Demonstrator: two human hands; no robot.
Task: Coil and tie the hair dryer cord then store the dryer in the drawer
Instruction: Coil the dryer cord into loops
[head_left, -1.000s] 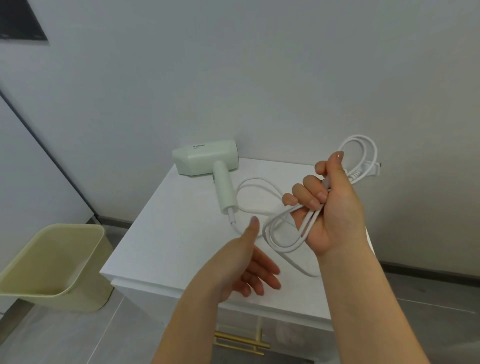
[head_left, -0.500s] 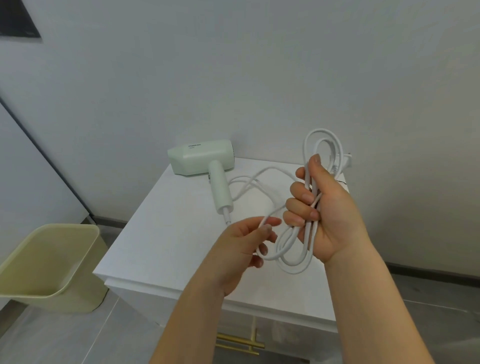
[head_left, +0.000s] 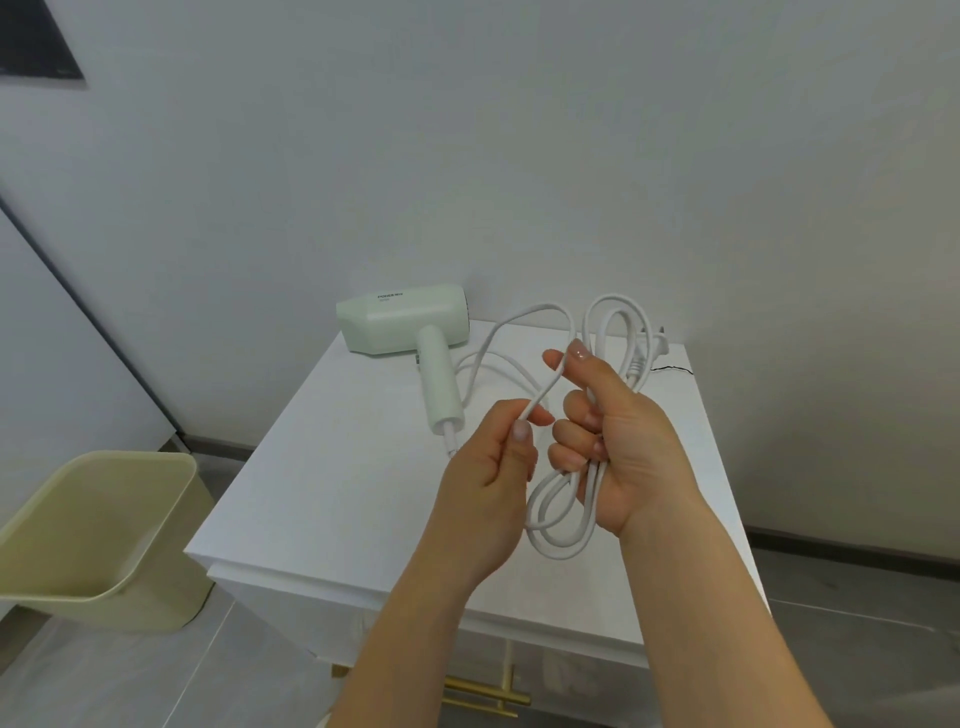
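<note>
Person appearing as two bare arms only. Left hand (head_left: 491, 470) and right hand (head_left: 626, 447) showing uncovered skin throughout. Both wrists likewise showing bare skin. Left forearm (head_left: 415, 629) and right forearm (head_left: 727, 623) running bare down to bottom frame edge, widening there under wide-angle lens. Right thumbnail (head_left: 579, 353) wearing glossy pale pink finish, tip rounded, catching light. Left thumbnail (head_left: 521, 430) showing same pale gloss, slightly blurred. Remaining nails mostly hiding from view.

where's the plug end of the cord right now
In the head view, the plug sits right of centre, beside the top loops of the cord that the right hand grips, over the far right corner of the white cabinet.
</note>
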